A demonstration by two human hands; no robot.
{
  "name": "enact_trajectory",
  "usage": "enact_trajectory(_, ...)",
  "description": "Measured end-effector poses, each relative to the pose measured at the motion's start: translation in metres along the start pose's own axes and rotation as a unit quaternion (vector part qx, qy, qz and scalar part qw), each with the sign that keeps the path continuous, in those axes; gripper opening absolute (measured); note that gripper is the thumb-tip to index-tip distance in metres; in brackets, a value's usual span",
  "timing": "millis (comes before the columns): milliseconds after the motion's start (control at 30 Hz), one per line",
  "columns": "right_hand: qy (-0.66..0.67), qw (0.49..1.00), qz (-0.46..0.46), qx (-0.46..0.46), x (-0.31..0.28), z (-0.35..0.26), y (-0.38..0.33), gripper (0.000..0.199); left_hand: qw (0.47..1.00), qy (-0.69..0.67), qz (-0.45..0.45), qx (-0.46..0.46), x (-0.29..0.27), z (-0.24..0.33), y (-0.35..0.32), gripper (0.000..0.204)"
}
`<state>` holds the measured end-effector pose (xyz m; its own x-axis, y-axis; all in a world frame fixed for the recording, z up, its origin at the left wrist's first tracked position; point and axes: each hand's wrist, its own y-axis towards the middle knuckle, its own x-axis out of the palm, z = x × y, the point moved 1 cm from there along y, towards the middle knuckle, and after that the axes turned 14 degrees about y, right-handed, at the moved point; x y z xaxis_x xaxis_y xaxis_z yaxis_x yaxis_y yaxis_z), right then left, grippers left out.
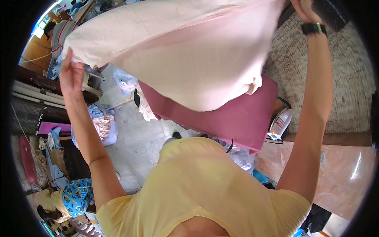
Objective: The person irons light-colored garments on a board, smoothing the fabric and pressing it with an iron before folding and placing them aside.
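Note:
A large cream cloth (189, 59) hangs spread out in the air in front of me. My left hand (72, 77) grips its left edge, thumb pointing up. At the top right, my right hand (306, 11), with a dark watch (314, 28) on the wrist, is raised beside the cloth's other upper end. The picture's edge cuts off its fingers, but the cloth is held up there. Below the cloth is a padded board with a maroon cover (237, 118), partly hidden by it. An iron (281, 121) rests at the board's right end, a small orange light showing.
Bundled clothes (103, 122) and a clear plastic bag (124, 79) lie on the pale floor (138, 134) to the left. A woven mat surface (335, 87) is at the right. Two people, one in a striped top (63, 33), one in blue patterned clothing (77, 196), are at the left.

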<state>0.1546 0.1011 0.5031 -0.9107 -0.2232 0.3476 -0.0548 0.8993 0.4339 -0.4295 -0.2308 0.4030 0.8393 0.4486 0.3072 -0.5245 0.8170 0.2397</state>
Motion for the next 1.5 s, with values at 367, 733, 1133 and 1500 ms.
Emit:
enact_trajectory(367, 0.030, 0.997, -0.070, 0.020, 0.027, 0.033, 0.050, 0.036, 0.970, 0.140, 0.187, 0.076, -0.040, 0.093, -0.146, 0.051)
enact_trajectory(733, -0.127, 0.948, 0.035, 0.290, -0.302, 0.157, -0.038, 0.047, 0.835, 0.201, -0.334, -0.388, 0.161, -0.147, -0.344, 0.046)
enact_trajectory(1133, -0.645, 0.757, 0.021, 0.101, -0.384, 0.314, -0.244, 0.052, 0.757, 0.263, -0.565, -0.198, 0.179, -0.313, -0.347, 0.031)
enact_trajectory(1500, -0.587, 0.741, 0.139, 0.295, -0.220, 0.207, -0.630, 0.056, 0.796, 0.604, -0.015, -0.035, -0.097, -0.425, -0.188, 0.058)
